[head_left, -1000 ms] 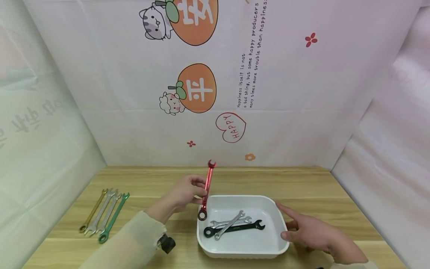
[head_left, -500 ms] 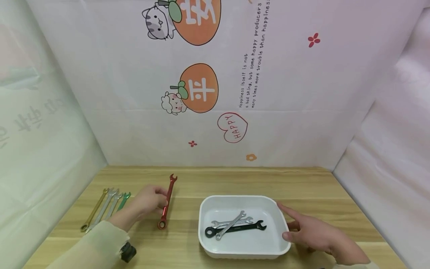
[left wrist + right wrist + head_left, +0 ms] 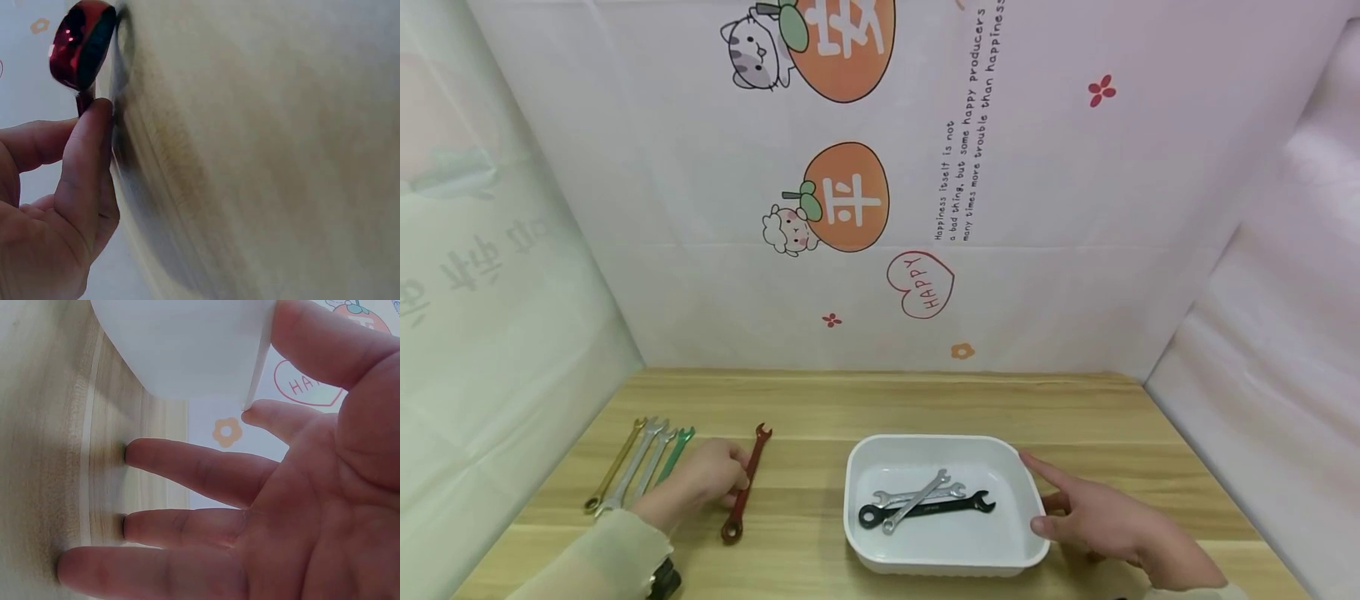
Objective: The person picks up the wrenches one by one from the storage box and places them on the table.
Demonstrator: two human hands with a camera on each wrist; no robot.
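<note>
My left hand (image 3: 711,475) pinches a red combination wrench (image 3: 749,482) low over the table, left of the white basin. The wrench's shiny ring end (image 3: 81,47) rises past the fingertips in the left wrist view; whether it touches the wood is unclear. At the basin's (image 3: 943,568) right side rests my right hand (image 3: 1101,517). Its thumb and index fingertip touch the basin's rim, while the other fingers extend to the table. Inside the basin lie a black wrench (image 3: 958,505) and two small silver wrenches, one crossing over the others.
Left of my left hand lies a row of wrenches: a gold one (image 3: 616,467), silver ones (image 3: 638,458) and a green one (image 3: 677,454), partly hidden by the hand and sleeve. A printed white cloth (image 3: 1037,250) hangs behind the wooden table (image 3: 1000,408).
My left hand has carried the red wrench from above the basin's left rim leftward and down to the table near the row. The right hand and the basin have stayed in place.
</note>
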